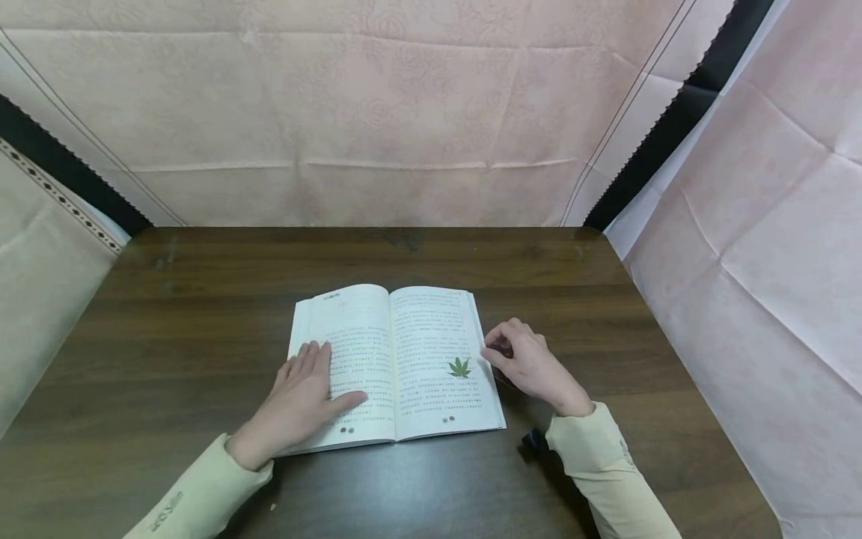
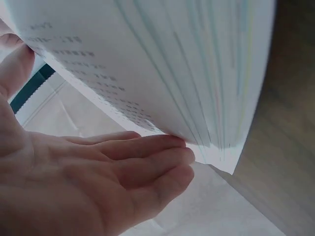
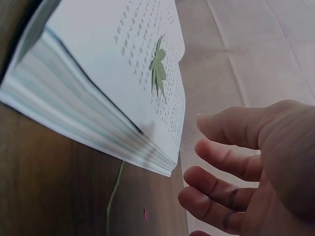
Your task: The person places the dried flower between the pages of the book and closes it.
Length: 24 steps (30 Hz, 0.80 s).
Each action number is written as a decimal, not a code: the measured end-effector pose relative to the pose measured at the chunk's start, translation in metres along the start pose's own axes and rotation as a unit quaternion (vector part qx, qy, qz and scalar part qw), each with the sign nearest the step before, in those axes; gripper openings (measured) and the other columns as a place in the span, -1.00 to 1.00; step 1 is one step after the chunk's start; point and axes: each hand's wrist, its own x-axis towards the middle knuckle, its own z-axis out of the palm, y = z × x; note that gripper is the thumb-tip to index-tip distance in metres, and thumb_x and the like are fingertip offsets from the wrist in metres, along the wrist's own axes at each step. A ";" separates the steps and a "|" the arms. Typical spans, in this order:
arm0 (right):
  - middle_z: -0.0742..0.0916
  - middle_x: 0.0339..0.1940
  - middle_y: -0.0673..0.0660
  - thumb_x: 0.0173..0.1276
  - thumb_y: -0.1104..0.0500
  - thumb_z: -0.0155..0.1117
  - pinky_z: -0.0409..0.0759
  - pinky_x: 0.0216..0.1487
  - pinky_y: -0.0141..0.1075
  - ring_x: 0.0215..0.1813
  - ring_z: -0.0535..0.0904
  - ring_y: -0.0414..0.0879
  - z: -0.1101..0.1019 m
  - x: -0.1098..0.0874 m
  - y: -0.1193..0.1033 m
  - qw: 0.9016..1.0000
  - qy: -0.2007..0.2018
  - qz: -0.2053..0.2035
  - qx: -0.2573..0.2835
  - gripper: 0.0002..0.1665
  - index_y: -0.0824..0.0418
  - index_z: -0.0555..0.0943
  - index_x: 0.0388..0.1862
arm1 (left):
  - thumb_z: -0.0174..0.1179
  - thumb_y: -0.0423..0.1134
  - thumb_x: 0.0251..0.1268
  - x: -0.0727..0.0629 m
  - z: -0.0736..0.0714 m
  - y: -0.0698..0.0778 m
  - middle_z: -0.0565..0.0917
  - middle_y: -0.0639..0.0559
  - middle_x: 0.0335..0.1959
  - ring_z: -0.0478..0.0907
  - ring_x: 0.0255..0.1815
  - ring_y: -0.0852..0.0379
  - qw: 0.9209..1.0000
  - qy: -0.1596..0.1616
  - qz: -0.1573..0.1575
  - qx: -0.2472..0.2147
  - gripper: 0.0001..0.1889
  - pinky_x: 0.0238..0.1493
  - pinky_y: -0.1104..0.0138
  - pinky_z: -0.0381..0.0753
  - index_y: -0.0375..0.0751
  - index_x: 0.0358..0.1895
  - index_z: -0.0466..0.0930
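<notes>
An open book (image 1: 431, 322) with printed text lies on the wooden table. A green leaf (image 1: 460, 367) with several pointed lobes rests flat on its right page; the leaf (image 3: 158, 69) also shows in the right wrist view. My left hand (image 1: 299, 400) rests on the left page, fingers extended and thumb spread toward the spine. By the book's right edge is my right hand (image 1: 532, 364), its fingers loosely bent. In the right wrist view, the thumb and fingers of that hand (image 3: 246, 167) are apart, with nothing between them. A thin green stem (image 3: 115, 189) juts from beside the page block.
The brown wooden table (image 1: 202, 299) extends around the book. Pale pink patterned cloth (image 1: 377, 112) hangs behind it and at both sides, with black strips at the corners. A small dark object (image 1: 535, 442) is beside the right sleeve (image 1: 599, 457).
</notes>
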 end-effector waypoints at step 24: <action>0.57 -0.19 0.02 0.35 0.06 0.33 0.18 0.14 0.00 -0.09 0.45 0.00 -0.004 0.001 0.003 1.000 0.005 -0.008 0.004 -0.83 0.08 0.61 -0.15 | 0.16 0.24 0.28 -0.001 0.004 0.006 0.08 -0.50 0.45 -0.06 0.48 -0.43 1.000 0.005 -0.011 -0.027 0.04 0.35 -0.28 -0.07 -0.63 0.43 -0.03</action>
